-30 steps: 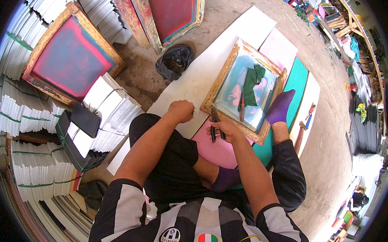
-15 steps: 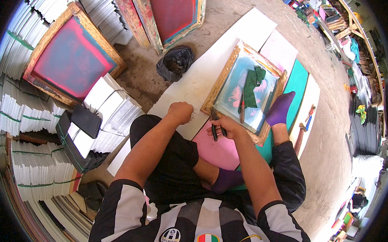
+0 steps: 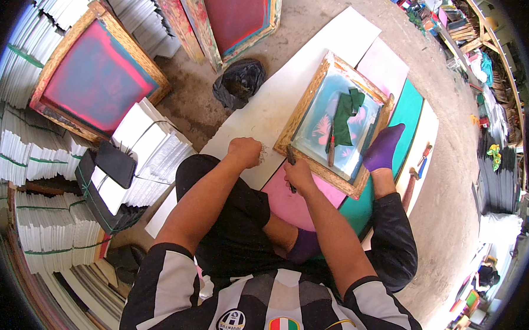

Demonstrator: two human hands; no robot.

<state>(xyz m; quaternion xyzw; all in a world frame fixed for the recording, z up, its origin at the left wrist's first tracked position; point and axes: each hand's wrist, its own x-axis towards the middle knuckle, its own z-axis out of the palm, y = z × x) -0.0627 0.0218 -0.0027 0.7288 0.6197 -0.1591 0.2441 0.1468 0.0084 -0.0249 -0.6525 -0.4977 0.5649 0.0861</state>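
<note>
My right hand (image 3: 298,176) is wrapped round black-handled pliers (image 3: 291,154), whose jaws meet the near left corner of a wooden-framed screen (image 3: 284,142). This frame lies tilted, its blue mesh showing pink and white leaf shapes. On the mesh rest a green cloth (image 3: 346,119) and a screwdriver-like tool (image 3: 331,152) with a reddish handle. To the left, my left hand (image 3: 244,152) is a closed fist low over the white board (image 3: 233,131); what it holds, if anything, is hidden. Tiny thin bits (image 3: 263,155) show beside its fingers.
Pink and green sheets (image 3: 355,211) lie under the frame and my legs. My purple-socked foot (image 3: 385,148) rests against the frame's right side. A hammer (image 3: 409,188) and another tool lie further right. Tied paper stacks (image 3: 34,154), a black bag (image 3: 240,82) and other framed screens (image 3: 98,78) stand left and behind.
My right hand has closed its fingers round the plier handles, which were spread apart before. The jaws remain at the frame's corner. My left hand is nearly still.
</note>
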